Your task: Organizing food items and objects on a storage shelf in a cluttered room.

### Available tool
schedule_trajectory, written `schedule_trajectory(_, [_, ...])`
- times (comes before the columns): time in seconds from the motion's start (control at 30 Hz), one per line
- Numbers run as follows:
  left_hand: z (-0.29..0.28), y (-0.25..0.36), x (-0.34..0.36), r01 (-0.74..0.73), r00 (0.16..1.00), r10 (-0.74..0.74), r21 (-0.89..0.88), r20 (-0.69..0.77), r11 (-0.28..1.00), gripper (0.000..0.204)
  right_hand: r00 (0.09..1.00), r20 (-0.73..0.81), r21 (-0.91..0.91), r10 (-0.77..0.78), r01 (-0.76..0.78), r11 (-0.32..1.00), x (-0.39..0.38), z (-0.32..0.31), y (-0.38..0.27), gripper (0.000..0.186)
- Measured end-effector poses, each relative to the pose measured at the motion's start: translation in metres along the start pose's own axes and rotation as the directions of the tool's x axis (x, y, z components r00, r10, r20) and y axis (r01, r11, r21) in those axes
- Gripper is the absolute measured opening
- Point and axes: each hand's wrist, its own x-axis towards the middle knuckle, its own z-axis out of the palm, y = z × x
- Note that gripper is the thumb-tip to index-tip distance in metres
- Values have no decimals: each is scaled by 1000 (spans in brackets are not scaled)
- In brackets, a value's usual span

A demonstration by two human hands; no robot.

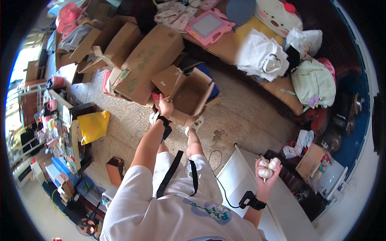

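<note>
Several white garlic bulbs (265, 172) rest in my right hand (268, 181), which is raised at the right with its fingers curled round them. My left hand (165, 107) grips the near left edge of an open cardboard box (189, 96), close to my feet. A small red thing (155, 97) shows beside those fingers; I cannot make out what it is. The brown inside of the box faces up, and its flaps stand out to the sides. Part of a blue thing (208, 76) shows behind the box.
Larger cardboard boxes (150, 60) stand at the far left. Beyond my box, a wooden bench (281, 93) bears white clothes (263, 56), a pink drawing board (210, 27) and a pale green backpack (314, 84). A yellow bag (93, 125) hangs at the left. A white panel (241, 176) stands at my right.
</note>
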Motion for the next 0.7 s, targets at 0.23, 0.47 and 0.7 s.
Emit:
schedule_trajectory(0.23, [10, 46, -8, -200, 980, 198, -148, -30, 968, 51, 989, 92, -122, -115, 125, 985, 34, -10, -9, 38])
schedule_trajectory(0.47, [42, 22, -8, -125, 978, 127, 23, -163, 992, 44, 824, 499, -516, -270, 533, 671, 43, -40, 0, 59])
schedule_trajectory(0.7, [12, -8, -17, -303, 949, 313, 392, 40, 868, 29, 934, 155, -378, -323, 358, 854, 35, 4, 4, 48])
